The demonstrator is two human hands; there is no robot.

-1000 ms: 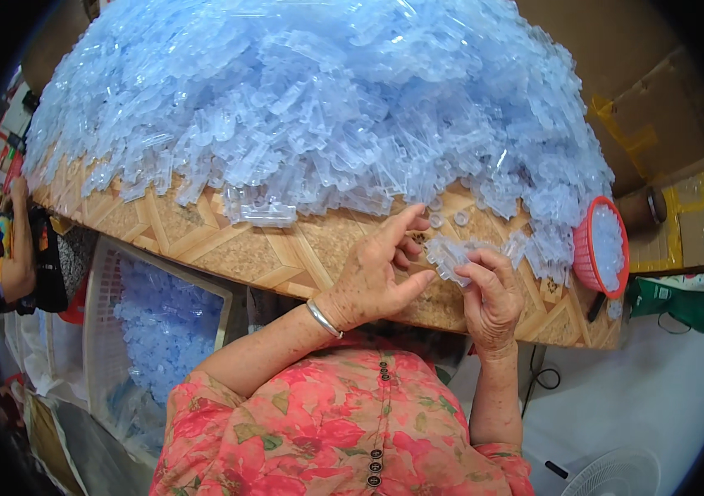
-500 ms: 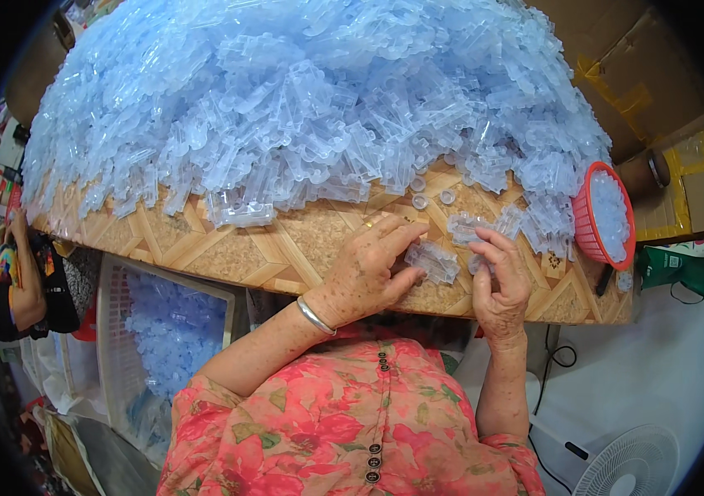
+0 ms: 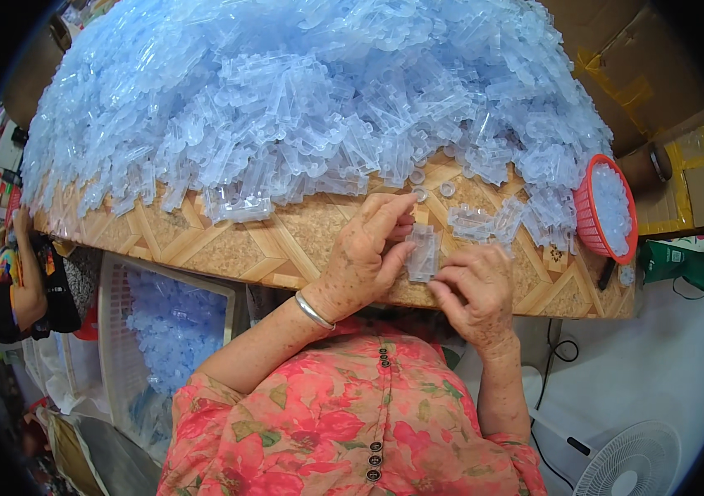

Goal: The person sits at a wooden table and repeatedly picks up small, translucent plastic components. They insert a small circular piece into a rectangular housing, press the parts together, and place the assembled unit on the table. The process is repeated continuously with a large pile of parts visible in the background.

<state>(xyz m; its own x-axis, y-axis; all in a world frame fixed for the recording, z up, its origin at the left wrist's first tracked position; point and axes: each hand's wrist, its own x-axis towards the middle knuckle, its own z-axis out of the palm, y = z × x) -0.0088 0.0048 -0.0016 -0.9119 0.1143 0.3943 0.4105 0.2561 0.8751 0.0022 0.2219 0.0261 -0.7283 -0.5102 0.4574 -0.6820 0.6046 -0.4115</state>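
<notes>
My left hand [image 3: 364, 260] and my right hand [image 3: 476, 293] meet at the near edge of a wood-patterned table [image 3: 228, 248]. Between their fingertips they hold one small clear plastic piece [image 3: 423, 252], upright. A silver bangle sits on my left wrist. A huge heap of pale blue clear plastic pieces [image 3: 302, 99] covers most of the table behind the hands. Two small clear rings [image 3: 433, 190] and a few loose pieces [image 3: 484, 221] lie just beyond my fingers.
A red basket [image 3: 608, 211] of small clear parts sits at the table's right end. A white crate [image 3: 162, 318] of blue pieces stands below on the left. Another person [image 3: 17, 281] sits at the left edge. Cardboard boxes [image 3: 658, 91] and a white fan [image 3: 629, 459] are at the right.
The view has shifted and the hands have come closer together. They now pinch a single clear piece upright at the table edge, where before the fingers were among loose pieces.
</notes>
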